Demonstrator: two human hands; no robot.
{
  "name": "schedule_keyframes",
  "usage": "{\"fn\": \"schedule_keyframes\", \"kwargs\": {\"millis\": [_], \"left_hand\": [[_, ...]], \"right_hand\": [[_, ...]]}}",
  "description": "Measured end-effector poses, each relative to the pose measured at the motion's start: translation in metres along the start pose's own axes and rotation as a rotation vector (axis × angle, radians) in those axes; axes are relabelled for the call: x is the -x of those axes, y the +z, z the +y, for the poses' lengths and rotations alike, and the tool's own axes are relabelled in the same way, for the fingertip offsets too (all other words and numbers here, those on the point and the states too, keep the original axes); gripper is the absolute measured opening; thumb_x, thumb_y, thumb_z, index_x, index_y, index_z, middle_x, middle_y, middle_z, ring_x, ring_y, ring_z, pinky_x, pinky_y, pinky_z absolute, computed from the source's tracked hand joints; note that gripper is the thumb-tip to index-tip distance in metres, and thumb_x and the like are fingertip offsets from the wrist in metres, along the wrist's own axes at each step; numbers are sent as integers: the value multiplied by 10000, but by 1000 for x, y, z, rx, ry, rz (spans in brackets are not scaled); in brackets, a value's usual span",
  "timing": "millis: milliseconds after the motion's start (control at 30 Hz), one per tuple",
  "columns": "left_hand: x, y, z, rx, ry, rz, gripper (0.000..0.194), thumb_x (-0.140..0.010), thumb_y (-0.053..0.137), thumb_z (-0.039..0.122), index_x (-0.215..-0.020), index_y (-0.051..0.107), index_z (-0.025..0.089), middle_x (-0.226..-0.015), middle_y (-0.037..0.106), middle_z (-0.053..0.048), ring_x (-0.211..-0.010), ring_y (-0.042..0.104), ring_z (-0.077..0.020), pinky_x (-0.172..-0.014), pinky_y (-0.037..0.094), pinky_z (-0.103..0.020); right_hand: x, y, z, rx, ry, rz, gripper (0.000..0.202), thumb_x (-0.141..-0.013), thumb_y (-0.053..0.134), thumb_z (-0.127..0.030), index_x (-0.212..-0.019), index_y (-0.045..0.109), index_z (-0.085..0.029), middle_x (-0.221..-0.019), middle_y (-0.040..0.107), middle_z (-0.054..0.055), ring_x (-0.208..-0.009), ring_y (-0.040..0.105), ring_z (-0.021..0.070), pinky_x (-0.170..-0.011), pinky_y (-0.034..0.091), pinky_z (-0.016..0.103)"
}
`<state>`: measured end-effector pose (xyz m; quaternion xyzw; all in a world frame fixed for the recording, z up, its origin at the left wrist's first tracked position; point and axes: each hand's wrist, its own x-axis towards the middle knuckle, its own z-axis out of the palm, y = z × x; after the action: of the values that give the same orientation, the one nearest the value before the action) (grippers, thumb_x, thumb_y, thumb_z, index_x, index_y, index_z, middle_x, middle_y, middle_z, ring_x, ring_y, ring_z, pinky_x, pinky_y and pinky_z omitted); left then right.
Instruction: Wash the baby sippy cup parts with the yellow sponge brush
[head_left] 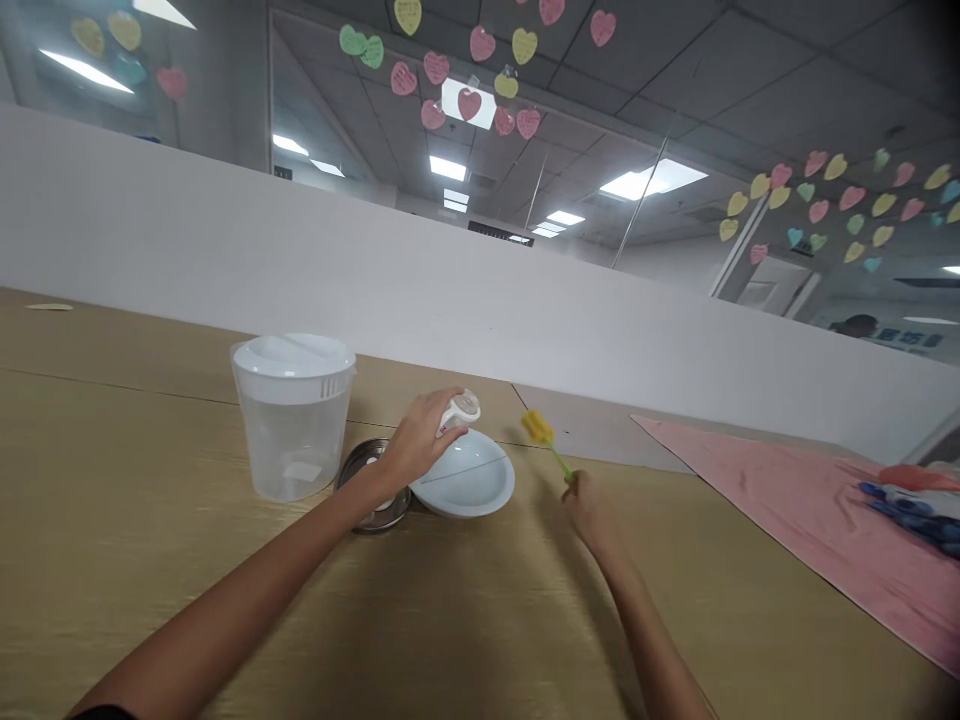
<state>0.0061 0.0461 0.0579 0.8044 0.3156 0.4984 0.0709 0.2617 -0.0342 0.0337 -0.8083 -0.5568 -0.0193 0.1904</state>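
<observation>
Bare wooden surface (465,610) lies open toward the near edge; a white partition (450,290) bounds the far side. The left hand (420,445) grips a small white bottle (459,410) above a white bowl (469,478), beside a metal dish (360,475) and lidded pitcher (294,415). The right hand (583,500), just right of the bowl, holds a yellow-tipped brush (541,432). A pink cloth (810,500) lies farther right.

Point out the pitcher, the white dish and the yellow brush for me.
Pitcher (293,440), head view, on its clear side wall.
White dish (469,478), head view, on its inner surface.
Brush (537,427), head view, on its yellow sponge head.
</observation>
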Motion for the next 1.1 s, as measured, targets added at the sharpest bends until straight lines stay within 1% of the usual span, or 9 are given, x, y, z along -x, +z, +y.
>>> {"fn": "schedule_keyframes", "kwargs": {"millis": [67,133,233,300,500,633,700,900,1100], "left_hand": [[-3,-1,-3,-11,18,-59,403,-856,513,288,-1236,417,195,-1251,522,-78,-1124,504,-215,-966,404,-360],[-5,-3,-4,-14,27,-85,402,-857,508,290,-1237,421,194,-1248,527,-76,-1123,511,-213,-958,416,-355],[-7,-9,-5,-28,46,-84,414,-847,522,296,-1238,434,189,-1242,540,-77,-1130,513,-215,-960,418,-356],[-9,-14,-6,-36,47,-74,465,-830,552,290,-1262,423,178,-1260,534,-84,-1142,510,-218,-964,416,-350],[-14,-26,-8,-82,100,-103,473,-795,607,276,-1238,480,168,-1232,570,-82,-1118,540,-220,-944,436,-334],[-15,-28,-3,-113,134,-115,447,-801,601,250,-1227,493,167,-1235,570,-75,-1115,542,-208,-942,441,-323],[-15,-28,0,-122,149,-115,439,-810,587,237,-1232,485,173,-1241,565,-71,-1124,535,-204,-949,439,-331],[-11,-31,4,-130,259,-151,429,-857,507,211,-1279,432,184,-1301,508,-93,-1206,459,-221,-1006,391,-413],[-7,-18,28,-73,438,-179,394,-867,489,177,-1258,444,158,-1265,532,-110,-1198,460,-206,-1031,368,-392]], "right_hand": [[8,-22,1,-119,-80,134,334,-877,268,-246,-1053,538,-158,-784,641,65,-691,583,179,-563,330,236],[18,-37,-7,-182,-218,159,347,-879,269,-298,-1054,552,-198,-733,635,29,-654,581,173,-548,333,233],[29,-46,-20,-105,-353,186,333,-879,308,-353,-967,596,-211,-581,587,-5,-537,547,155,-495,298,225],[29,-46,-23,-19,-436,256,317,-876,343,-359,-915,621,-210,-537,577,-13,-490,534,137,-471,274,218],[21,-56,-16,237,-778,703,206,-847,468,-273,-860,663,-207,-533,603,-32,-431,503,75,-443,229,212],[22,-72,-19,304,-842,915,123,-791,554,-228,-797,674,-205,-471,563,-54,-412,472,49,-449,235,205],[23,-77,-22,281,-863,940,111,-778,565,-215,-779,676,-203,-454,545,-62,-405,456,40,-454,245,198],[24,-83,-24,265,-1020,880,116,-773,553,-192,-738,663,-187,-428,505,-67,-388,405,39,-463,263,195],[17,-81,-36,243,-1067,787,133,-782,536,-212,-725,656,-193,-436,513,-57,-394,400,52,-464,236,210]]}}
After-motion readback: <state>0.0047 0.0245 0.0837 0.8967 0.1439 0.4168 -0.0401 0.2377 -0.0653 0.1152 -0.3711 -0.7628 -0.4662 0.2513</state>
